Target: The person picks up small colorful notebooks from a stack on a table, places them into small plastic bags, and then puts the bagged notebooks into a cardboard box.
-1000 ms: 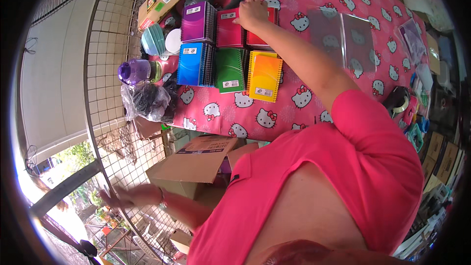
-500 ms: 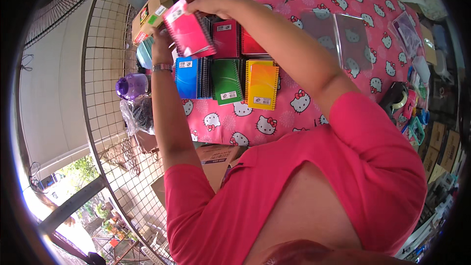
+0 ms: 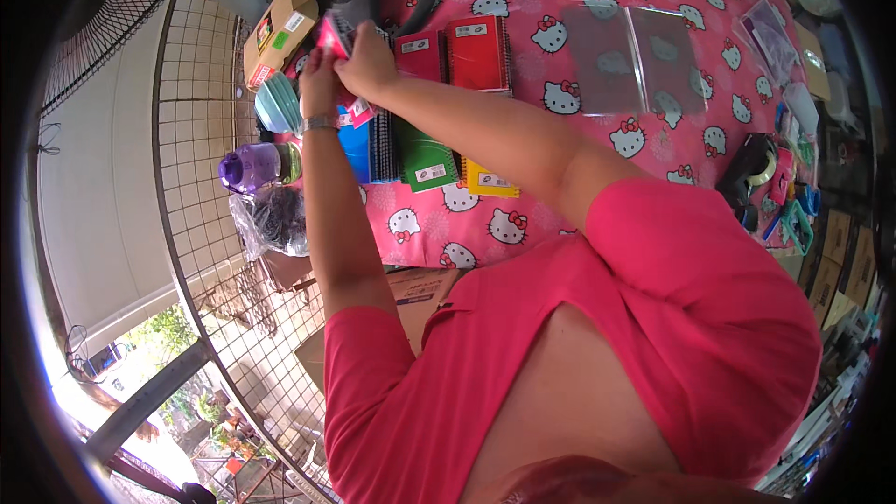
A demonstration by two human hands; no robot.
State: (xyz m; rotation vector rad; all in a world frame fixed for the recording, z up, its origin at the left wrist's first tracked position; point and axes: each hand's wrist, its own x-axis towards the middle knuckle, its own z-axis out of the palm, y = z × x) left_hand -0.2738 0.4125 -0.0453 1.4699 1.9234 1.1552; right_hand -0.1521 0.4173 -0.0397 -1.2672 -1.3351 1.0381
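Observation:
At the far left of the table, my left hand (image 3: 319, 82) and my right hand (image 3: 370, 63) are close together, both closed on a small pink spiral notebook (image 3: 329, 37). It is tilted on edge and partly covered by my fingers. Below my wrists, another pink cover (image 3: 360, 112) peeks out. Stacks of small spiral notebooks surround my hands: blue (image 3: 355, 151), green (image 3: 427, 161) and yellow (image 3: 491, 181) nearer me, dark red (image 3: 420, 54) and bright red (image 3: 477, 54) behind. My right forearm hides parts of the green and yellow ones.
An open cardboard box (image 3: 280, 30), teal containers (image 3: 277, 105) and a purple-lidded bottle (image 3: 252, 168) line the left edge beside a wire grille (image 3: 201, 121). A black fan base (image 3: 411, 0) stands behind. Clear plastic covers (image 3: 602, 65) and a tape dispenser (image 3: 751, 173) lie rightward.
The pink notebook has tipped from showing its front cover to being on edge. My right hand has come down beside my left, and its forearm now crosses over the green and yellow stacks.

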